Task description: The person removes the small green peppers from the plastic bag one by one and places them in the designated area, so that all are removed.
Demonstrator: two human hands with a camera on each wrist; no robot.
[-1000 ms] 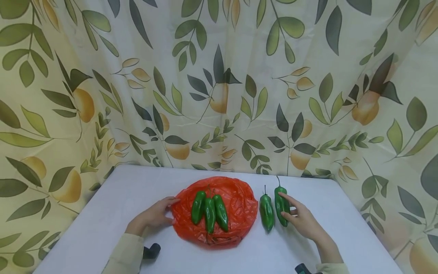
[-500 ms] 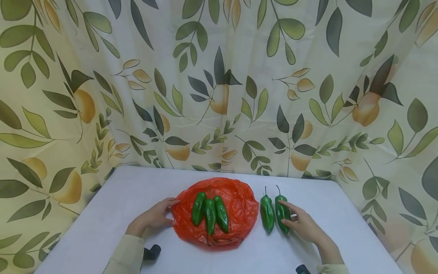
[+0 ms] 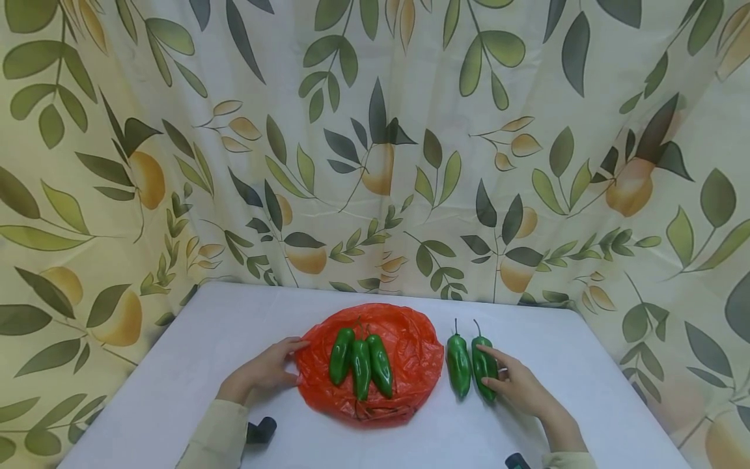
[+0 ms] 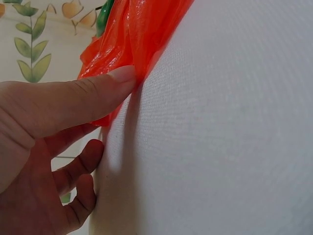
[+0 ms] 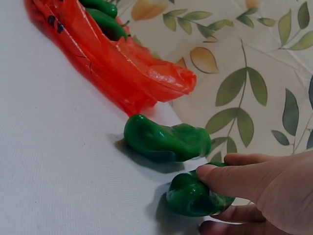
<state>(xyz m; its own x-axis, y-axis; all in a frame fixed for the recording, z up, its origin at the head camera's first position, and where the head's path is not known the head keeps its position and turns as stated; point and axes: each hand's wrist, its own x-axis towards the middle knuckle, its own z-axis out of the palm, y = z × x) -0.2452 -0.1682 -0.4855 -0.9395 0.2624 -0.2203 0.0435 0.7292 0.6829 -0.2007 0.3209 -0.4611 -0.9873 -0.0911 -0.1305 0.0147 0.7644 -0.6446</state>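
The end pepper (image 3: 482,366) lies on the tabletop (image 3: 234,312), directly left of the right hand (image 3: 517,385) and at its fingertips, its long axis running far to near: stem far, tip near and slanting a little right. The right hand is much the nearer one and pinches this pepper, thumb on one side, fingers on the other. Just left of it, roughly parallel and apart, lies a second pepper (image 3: 459,366), close beside the bag (image 3: 416,352). Peppers number five: two on the tabletop, three (image 3: 361,370) on the bag, stems far. There is one bag; the left hand (image 3: 265,369) touches its left edge, but whether it pinches the film or only rests there I cannot tell.
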